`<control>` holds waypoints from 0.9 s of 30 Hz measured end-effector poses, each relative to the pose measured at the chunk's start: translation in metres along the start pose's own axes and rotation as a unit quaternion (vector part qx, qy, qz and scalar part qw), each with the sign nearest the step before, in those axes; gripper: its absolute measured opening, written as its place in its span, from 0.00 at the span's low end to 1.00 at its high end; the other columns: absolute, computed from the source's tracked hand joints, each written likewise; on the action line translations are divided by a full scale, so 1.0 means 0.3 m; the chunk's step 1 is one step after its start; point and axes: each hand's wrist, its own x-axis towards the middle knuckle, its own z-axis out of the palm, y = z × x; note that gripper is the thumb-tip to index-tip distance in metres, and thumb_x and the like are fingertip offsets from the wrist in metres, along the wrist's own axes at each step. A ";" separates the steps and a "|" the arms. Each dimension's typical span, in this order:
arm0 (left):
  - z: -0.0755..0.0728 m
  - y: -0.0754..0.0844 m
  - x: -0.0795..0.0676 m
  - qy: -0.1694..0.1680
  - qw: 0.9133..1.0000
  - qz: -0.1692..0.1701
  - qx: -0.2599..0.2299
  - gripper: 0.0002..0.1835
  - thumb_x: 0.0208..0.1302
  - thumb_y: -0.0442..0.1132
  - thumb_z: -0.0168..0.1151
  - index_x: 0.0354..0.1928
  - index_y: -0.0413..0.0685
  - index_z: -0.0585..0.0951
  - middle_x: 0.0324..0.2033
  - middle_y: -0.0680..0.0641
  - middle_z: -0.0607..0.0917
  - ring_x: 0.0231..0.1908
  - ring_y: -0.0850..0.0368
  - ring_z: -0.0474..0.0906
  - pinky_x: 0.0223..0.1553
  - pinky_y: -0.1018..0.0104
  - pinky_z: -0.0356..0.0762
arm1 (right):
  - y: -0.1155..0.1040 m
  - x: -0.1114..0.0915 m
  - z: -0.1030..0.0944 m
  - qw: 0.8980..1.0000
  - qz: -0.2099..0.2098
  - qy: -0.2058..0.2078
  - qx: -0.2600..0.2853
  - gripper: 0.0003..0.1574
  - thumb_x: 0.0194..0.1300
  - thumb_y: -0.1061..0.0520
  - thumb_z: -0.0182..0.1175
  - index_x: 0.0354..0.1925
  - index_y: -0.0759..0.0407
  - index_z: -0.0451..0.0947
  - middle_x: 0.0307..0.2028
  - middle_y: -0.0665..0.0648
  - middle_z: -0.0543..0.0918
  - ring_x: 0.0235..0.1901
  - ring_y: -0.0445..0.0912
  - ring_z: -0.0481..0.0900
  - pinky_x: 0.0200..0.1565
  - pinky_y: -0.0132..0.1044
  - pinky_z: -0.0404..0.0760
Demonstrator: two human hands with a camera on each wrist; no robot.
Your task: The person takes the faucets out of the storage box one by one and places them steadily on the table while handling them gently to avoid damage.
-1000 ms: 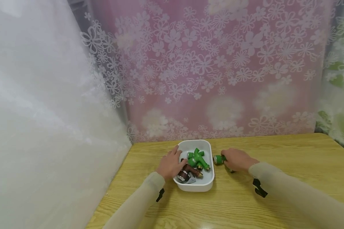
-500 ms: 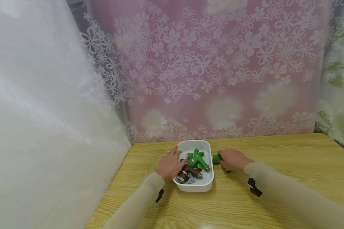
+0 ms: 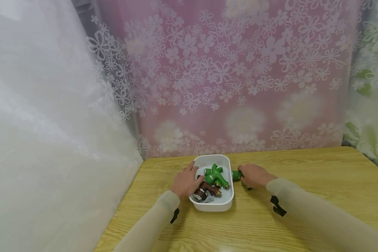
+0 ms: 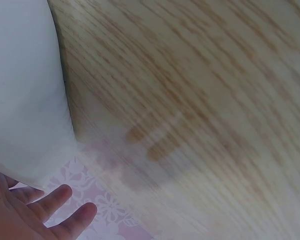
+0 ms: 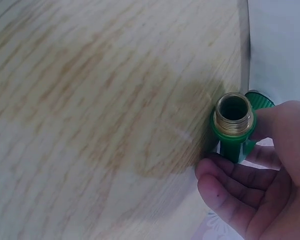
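A white tub [image 3: 211, 207] stands on the table holding green taps [image 3: 219, 177], a brown tap [image 3: 204, 189] and a grey piece [image 3: 209, 199]. My left hand [image 3: 185, 182] lies at the tub's left rim, thumb over the edge; in the left wrist view its fingers [image 4: 55, 202] extend loosely past the outer wall. Beyond the right wall, my right hand [image 3: 254, 175] grips another green tap [image 3: 236, 175], low over the table. The right wrist view shows this tap's brass threaded end [image 5: 234, 119] facing the camera, its ribbed knob [image 5: 260, 100] beside the tub wall.
The wood-grain table [image 3: 296, 210] stretches right and in front of the tub. A pink flowered curtain [image 3: 239, 87] hangs behind the back edge, and a white sheet [image 3: 50, 140] hangs on the left.
My right hand has moved a little left with the green tap, so its knob end now sits right beside the tub's wall. The left hand and the tub's contents look unchanged.
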 end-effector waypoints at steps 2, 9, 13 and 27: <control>0.002 0.000 0.002 0.001 1.000 0.001 0.002 0.37 0.75 0.66 0.41 0.74 0.51 0.68 0.79 0.48 0.57 0.71 0.43 0.66 0.64 0.40 0.70 | 0.000 -0.001 -0.001 1.000 0.002 -0.001 0.002 0.12 0.69 0.57 0.61 0.48 0.62 0.79 0.33 0.53 0.82 0.28 0.44 0.75 0.32 0.40 0.76; 0.007 0.000 0.005 0.003 1.000 0.004 0.001 0.37 0.75 0.67 0.41 0.74 0.51 0.68 0.79 0.48 0.56 0.71 0.43 0.66 0.64 0.39 0.70 | -0.002 -0.011 -0.007 1.000 0.003 -0.003 0.003 0.13 0.68 0.57 0.62 0.48 0.62 0.79 0.33 0.53 0.82 0.28 0.44 0.74 0.32 0.40 0.75; 0.005 0.001 0.005 0.001 1.000 0.002 0.000 0.37 0.75 0.67 0.41 0.74 0.51 0.68 0.79 0.48 0.56 0.72 0.42 0.65 0.64 0.39 0.70 | -0.002 -0.011 -0.008 1.000 0.008 -0.003 0.003 0.12 0.68 0.57 0.62 0.48 0.61 0.79 0.32 0.53 0.82 0.28 0.44 0.75 0.31 0.41 0.75; 0.003 -0.001 0.004 -0.003 1.000 0.003 0.004 0.37 0.75 0.66 0.40 0.74 0.51 0.68 0.79 0.47 0.56 0.71 0.42 0.66 0.64 0.41 0.71 | -0.011 -0.012 -0.013 1.000 0.019 -0.019 -0.004 0.21 0.71 0.52 0.60 0.57 0.63 0.77 0.36 0.55 0.84 0.28 0.44 0.78 0.33 0.43 0.79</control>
